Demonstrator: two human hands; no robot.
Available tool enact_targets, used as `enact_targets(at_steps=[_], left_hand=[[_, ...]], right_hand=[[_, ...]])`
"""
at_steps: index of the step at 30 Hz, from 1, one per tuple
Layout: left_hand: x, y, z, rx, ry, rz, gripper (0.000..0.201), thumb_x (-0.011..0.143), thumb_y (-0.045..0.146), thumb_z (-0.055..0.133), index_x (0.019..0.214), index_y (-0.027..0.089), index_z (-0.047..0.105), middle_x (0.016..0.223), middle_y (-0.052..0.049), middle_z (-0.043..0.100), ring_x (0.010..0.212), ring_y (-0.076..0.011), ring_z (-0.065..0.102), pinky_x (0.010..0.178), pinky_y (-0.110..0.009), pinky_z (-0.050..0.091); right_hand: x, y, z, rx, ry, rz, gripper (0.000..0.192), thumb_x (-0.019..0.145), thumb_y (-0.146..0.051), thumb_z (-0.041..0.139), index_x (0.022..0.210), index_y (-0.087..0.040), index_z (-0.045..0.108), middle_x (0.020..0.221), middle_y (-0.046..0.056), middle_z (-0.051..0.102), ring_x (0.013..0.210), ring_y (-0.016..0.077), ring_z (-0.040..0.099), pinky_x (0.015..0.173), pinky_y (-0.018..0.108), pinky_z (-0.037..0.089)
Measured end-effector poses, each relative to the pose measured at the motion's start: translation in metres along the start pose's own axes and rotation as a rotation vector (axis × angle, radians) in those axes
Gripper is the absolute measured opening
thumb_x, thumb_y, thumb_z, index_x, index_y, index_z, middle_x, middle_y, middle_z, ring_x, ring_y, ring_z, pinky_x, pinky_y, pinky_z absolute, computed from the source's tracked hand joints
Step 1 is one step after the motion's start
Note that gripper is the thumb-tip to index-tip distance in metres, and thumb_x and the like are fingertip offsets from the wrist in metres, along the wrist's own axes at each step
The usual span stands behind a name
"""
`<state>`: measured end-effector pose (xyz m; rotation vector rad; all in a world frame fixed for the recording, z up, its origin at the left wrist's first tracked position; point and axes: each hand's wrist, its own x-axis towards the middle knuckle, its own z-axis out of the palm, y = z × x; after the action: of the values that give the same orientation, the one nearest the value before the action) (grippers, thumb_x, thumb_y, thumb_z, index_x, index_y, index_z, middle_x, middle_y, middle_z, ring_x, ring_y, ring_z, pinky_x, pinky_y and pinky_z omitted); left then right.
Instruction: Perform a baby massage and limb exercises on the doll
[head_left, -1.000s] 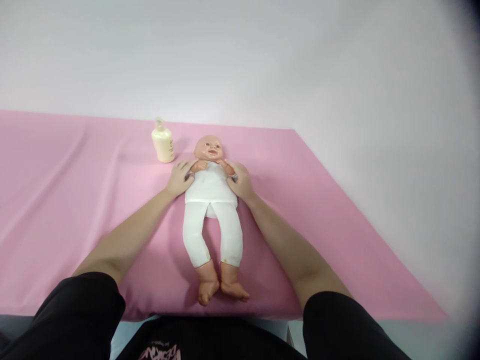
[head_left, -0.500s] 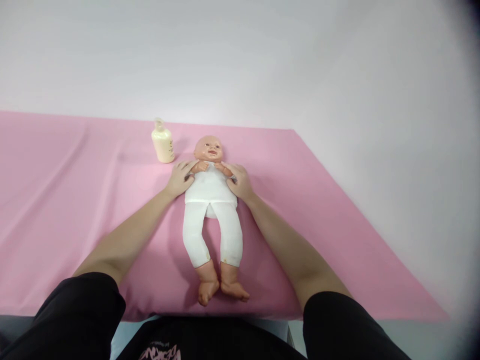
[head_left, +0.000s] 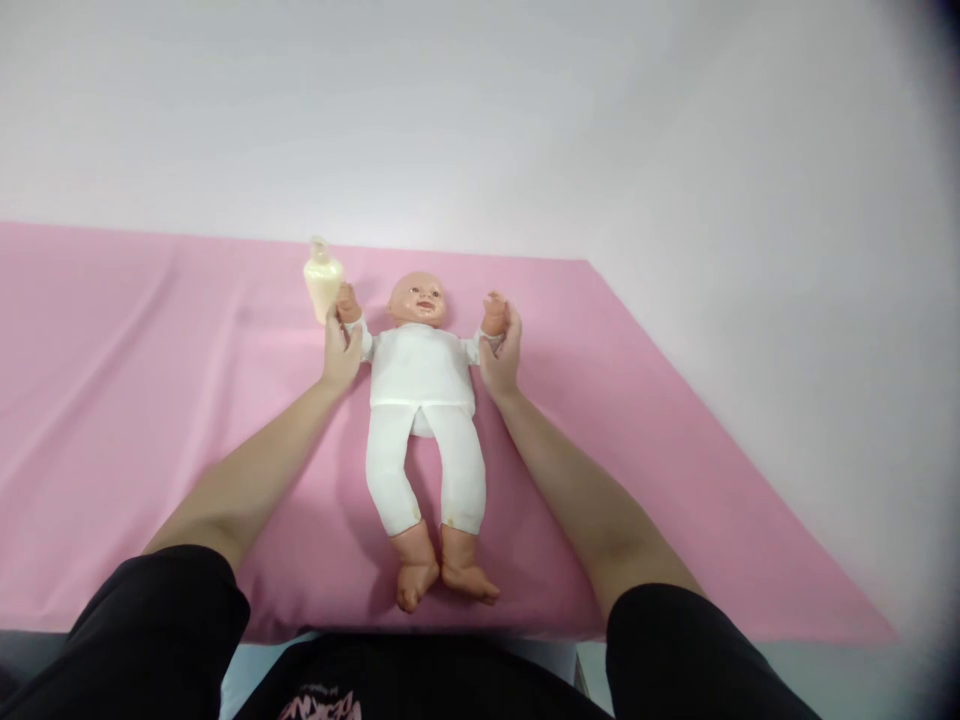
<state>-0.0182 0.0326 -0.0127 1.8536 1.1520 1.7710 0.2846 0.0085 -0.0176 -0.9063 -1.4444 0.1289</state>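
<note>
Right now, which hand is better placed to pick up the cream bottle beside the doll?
Left. The left hand grips the doll's wrist right beside the bottle. The right hand holds the other wrist, across the doll's body from it.

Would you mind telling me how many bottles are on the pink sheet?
1. The cream bottle stands upright on the pink sheet, just beyond the left hand, beside the doll. None seems hidden.
</note>
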Motion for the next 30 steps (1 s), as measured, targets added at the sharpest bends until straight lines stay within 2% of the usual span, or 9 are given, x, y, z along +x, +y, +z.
enact_targets(at_steps=[4,8,11,14,16,20,24,27,30], left_hand=[[0.005,-0.016,-0.002,-0.130,0.183,-0.197,0.054,0.101,0.055,0.049,0.145,0.028,0.034,0.150,-0.015,0.051,0.137,-0.0228,0.055,0.115,-0.041,0.047],[0.009,-0.032,-0.004,-0.177,0.319,-0.416,0.041,0.105,0.042,0.041,0.141,0.025,0.036,0.149,-0.015,0.053,0.135,-0.0215,0.058,0.112,-0.040,0.050],[0.010,-0.037,-0.005,-0.205,0.363,-0.509,0.040,0.106,0.035,0.036,0.144,0.023,0.031,0.155,-0.017,0.048,0.138,-0.0208,0.055,0.114,-0.040,0.048],[0.011,-0.032,-0.004,-0.236,0.373,-0.521,0.043,0.103,0.032,0.041,0.144,0.025,0.031,0.157,-0.015,0.046,0.142,-0.0211,0.052,0.116,-0.040,0.047],[0.010,-0.025,-0.004,-0.244,0.358,-0.469,0.046,0.101,0.034,0.046,0.144,0.025,0.032,0.157,-0.014,0.045,0.145,-0.0224,0.049,0.118,-0.042,0.046],[0.006,-0.014,-0.001,-0.198,0.215,-0.262,0.058,0.098,0.048,0.054,0.148,0.027,0.033,0.156,-0.015,0.046,0.143,-0.0244,0.050,0.118,-0.043,0.044],[0.001,-0.002,0.001,-0.014,-0.032,-0.005,0.066,0.097,0.062,0.051,0.150,0.025,0.037,0.153,-0.017,0.048,0.143,-0.0281,0.048,0.119,-0.048,0.039],[-0.002,0.009,0.001,0.176,-0.237,0.170,0.059,0.098,0.053,0.051,0.147,0.021,0.046,0.143,-0.017,0.057,0.136,-0.0307,0.052,0.117,-0.052,0.038],[-0.004,0.021,0.002,0.337,-0.435,0.252,0.053,0.094,0.036,0.052,0.145,0.021,0.054,0.136,-0.015,0.062,0.126,-0.0316,0.057,0.113,-0.053,0.040]], right_hand=[[0.005,0.025,-0.001,0.069,0.180,0.109,0.066,0.092,-0.029,0.047,0.152,-0.022,0.021,0.160,0.019,0.034,0.148,0.0264,0.045,0.122,0.061,0.036],[0.001,0.064,-0.006,0.149,0.345,0.381,0.065,0.088,-0.027,0.044,0.149,-0.021,0.020,0.156,0.019,0.038,0.148,0.0246,0.043,0.123,0.062,0.031],[-0.003,0.084,-0.010,0.122,0.378,0.468,0.061,0.089,-0.030,0.040,0.147,-0.019,0.025,0.152,0.020,0.041,0.145,0.0257,0.047,0.120,0.061,0.036],[-0.002,0.080,-0.009,0.148,0.387,0.468,0.063,0.088,-0.028,0.041,0.147,-0.020,0.023,0.154,0.020,0.039,0.147,0.0251,0.044,0.122,0.062,0.034],[0.000,0.066,-0.007,0.151,0.360,0.385,0.065,0.087,-0.025,0.043,0.147,-0.021,0.021,0.155,0.019,0.038,0.149,0.0243,0.042,0.124,0.062,0.031],[0.004,0.028,-0.001,0.151,0.197,0.100,0.063,0.089,-0.027,0.049,0.148,-0.023,0.026,0.158,0.018,0.036,0.147,0.0256,0.045,0.124,0.059,0.033],[0.000,-0.001,0.002,0.107,-0.018,-0.011,0.060,0.093,-0.032,0.053,0.148,-0.023,0.033,0.154,0.016,0.045,0.145,0.0272,0.047,0.124,0.056,0.035],[-0.004,-0.012,0.001,-0.015,-0.156,-0.031,0.055,0.092,-0.027,0.053,0.146,-0.023,0.042,0.145,0.014,0.055,0.139,0.0278,0.052,0.121,0.054,0.040],[-0.005,-0.019,0.000,-0.110,-0.286,-0.098,0.056,0.086,-0.021,0.052,0.142,-0.026,0.050,0.138,0.010,0.063,0.131,0.0287,0.057,0.117,0.054,0.044]])
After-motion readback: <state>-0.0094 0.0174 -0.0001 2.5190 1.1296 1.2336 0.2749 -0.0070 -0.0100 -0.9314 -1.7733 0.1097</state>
